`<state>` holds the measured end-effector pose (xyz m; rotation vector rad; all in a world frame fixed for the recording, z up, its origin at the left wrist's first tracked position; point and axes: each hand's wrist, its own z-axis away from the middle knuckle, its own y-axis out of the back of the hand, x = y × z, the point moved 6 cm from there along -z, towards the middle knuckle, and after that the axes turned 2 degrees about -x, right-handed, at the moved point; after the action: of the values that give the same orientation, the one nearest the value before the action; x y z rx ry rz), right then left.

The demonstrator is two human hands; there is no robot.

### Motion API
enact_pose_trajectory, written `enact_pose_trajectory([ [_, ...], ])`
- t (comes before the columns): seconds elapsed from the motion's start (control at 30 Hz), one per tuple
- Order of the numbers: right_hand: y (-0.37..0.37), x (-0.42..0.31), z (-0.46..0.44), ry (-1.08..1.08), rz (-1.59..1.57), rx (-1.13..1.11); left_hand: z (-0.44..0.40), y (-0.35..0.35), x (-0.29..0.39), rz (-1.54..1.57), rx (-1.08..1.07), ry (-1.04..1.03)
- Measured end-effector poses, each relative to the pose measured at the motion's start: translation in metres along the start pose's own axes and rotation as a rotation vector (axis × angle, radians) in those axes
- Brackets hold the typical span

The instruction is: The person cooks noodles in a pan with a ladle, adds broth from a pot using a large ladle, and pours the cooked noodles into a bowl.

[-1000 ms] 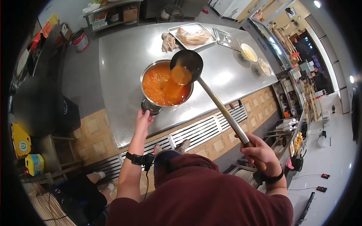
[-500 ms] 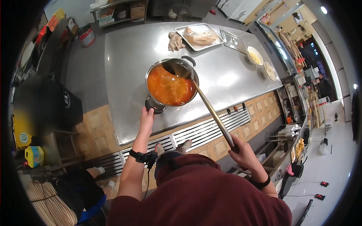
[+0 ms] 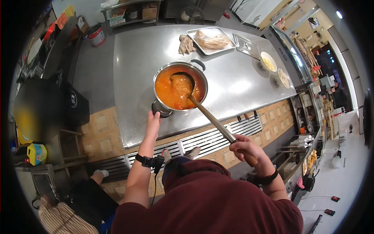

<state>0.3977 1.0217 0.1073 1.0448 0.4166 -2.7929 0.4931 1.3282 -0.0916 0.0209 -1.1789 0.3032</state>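
Observation:
A steel pot (image 3: 154, 87) with black side handles stands on the metal table, holding orange-red soup (image 3: 165, 93). My left hand (image 3: 153, 120) is closed on the pot's near handle (image 3: 165, 113). In my right hand (image 3: 247, 150) is the wooden end of a long-handled ladle (image 3: 212, 118). The ladle's bowl is down in the soup and looks filled with it; its dark rim shows above the surface.
Toward the table's (image 3: 134, 66) far side lie a crumpled cloth (image 3: 187, 45), a tray (image 3: 203, 51) with a plastic-wrapped item, a metal lid (image 3: 246, 45) and two bowls (image 3: 269, 61). A person in dark clothes (image 3: 87, 199) is at lower left. A floor grate (image 3: 156, 150) runs along the near edge.
My right hand has drawn back slightly and tilted the ladle. Its bowl has come from the pot's far rim down into the soup. My left hand stays on the handle.

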Motion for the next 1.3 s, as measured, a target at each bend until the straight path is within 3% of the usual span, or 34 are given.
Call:
enact_pose_trajectory([
  [0.1,0.004,-0.006,0.001,-0.003,-0.225,-0.124,0.000,0.000,0.000,0.001,0.008,-0.004],
  [0.23,-0.002,-0.006,0.014,0.017,-0.184,-0.128,0.002,0.000,0.002,-0.017,0.023,-0.014],
  [0.77,0.006,-0.002,0.066,0.141,0.253,0.129,0.003,-0.001,0.006,-0.037,0.014,0.026],
  [1.07,0.005,-0.004,0.062,0.324,0.762,0.334,0.003,-0.001,0.005,-0.039,0.004,0.028],
  [1.3,0.003,-0.001,0.039,0.204,0.699,0.297,0.001,0.001,0.004,-0.064,0.011,0.019],
])
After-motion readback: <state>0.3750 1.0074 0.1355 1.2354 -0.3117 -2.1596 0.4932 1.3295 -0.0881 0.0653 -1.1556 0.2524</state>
